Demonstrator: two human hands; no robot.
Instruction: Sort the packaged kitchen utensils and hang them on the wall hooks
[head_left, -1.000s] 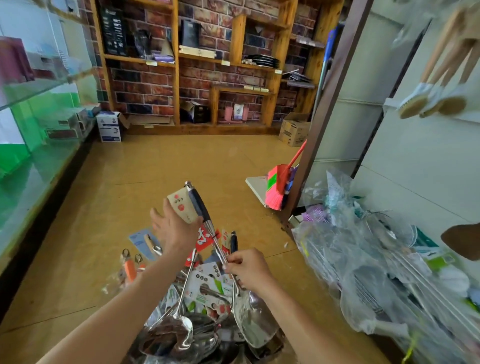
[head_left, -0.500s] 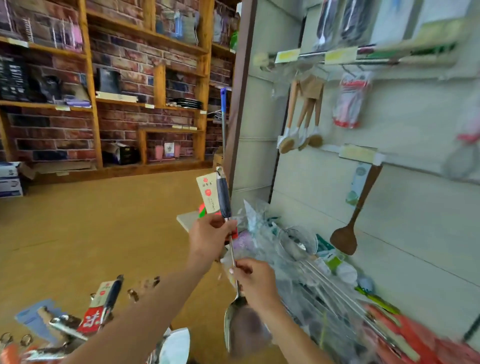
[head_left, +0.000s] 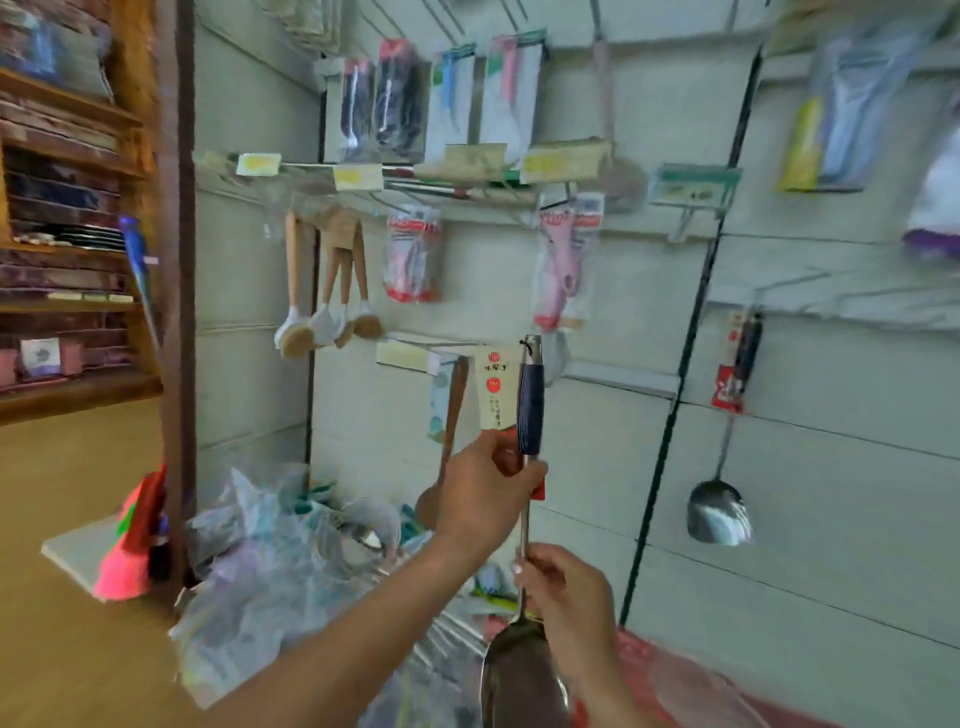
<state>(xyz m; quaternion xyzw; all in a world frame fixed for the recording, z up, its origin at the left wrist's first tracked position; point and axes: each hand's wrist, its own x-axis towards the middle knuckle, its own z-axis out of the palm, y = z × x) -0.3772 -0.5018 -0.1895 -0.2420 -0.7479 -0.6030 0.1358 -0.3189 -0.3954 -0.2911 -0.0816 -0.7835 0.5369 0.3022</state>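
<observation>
I hold a steel spatula (head_left: 525, 525) upright in front of the white slat wall (head_left: 831, 493). Its dark blue handle points up and carries a cream and red label card. My left hand (head_left: 483, 493) grips the shaft just below the handle. My right hand (head_left: 566, 587) pinches the shaft lower down, right above the steel blade. A matching spatula (head_left: 719, 499) with a red card hangs on a wall hook to the right. An empty hook rail with a price tag (head_left: 405, 356) juts out left of the held handle.
Wooden-handled brushes (head_left: 324, 322), pink packaged utensils (head_left: 413, 254) and carded tools hang higher on the wall. A heap of plastic-wrapped utensils (head_left: 291, 582) lies on the floor at the wall's foot. A pink broom (head_left: 130, 545) leans on a brown post. Wooden shelves stand at left.
The view has swung right and up from the floor pile to the wall. Both hands lifted the spatula out of the pile and now hold it upright near the hooks.
</observation>
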